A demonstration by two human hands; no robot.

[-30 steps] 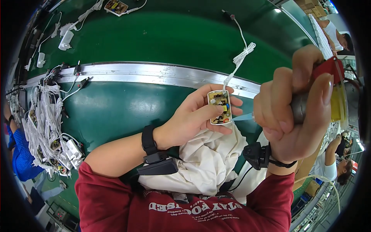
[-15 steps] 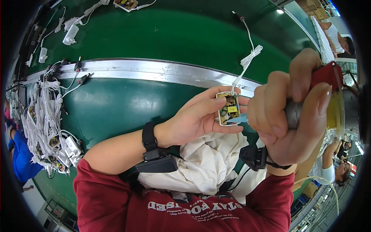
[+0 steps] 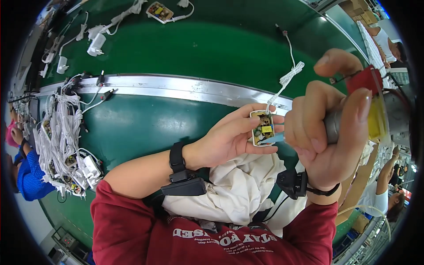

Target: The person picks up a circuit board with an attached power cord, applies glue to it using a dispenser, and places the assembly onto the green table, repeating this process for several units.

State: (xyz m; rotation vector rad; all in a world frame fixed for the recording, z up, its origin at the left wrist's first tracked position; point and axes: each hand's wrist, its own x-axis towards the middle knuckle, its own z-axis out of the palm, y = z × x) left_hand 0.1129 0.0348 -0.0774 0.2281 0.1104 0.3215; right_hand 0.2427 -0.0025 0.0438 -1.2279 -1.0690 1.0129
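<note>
My left hand (image 3: 221, 140) is closed around a small white power adapter (image 3: 266, 129), its fingers behind the case and the thumb on its edge. The adapter's casing is open, so its circuit board with a yellow-wrapped part shows. From its far end a bundled white cable (image 3: 287, 80) runs out onto the green surface. My right hand (image 3: 324, 137) grips a dispensing tool (image 3: 378, 126) with a grey barrel, a yellow section and a red top. A tapered blue nozzle (image 3: 274, 139) reaches from it to the board's near left corner. One right finger is raised off the red part.
A pile of white cabled adapters (image 3: 66, 137) lies at the left. A metal rail (image 3: 176, 91) crosses the green table; beyond it lie more adapters (image 3: 96, 45) and another open one (image 3: 160, 12). White cloth (image 3: 240, 185) lies on my lap. Other people sit at both sides.
The whole view has shifted slightly, moving the surroundings to the right and down. A finger of my right hand has lifted from the tool's red part. The nozzle stays at the same corner.
</note>
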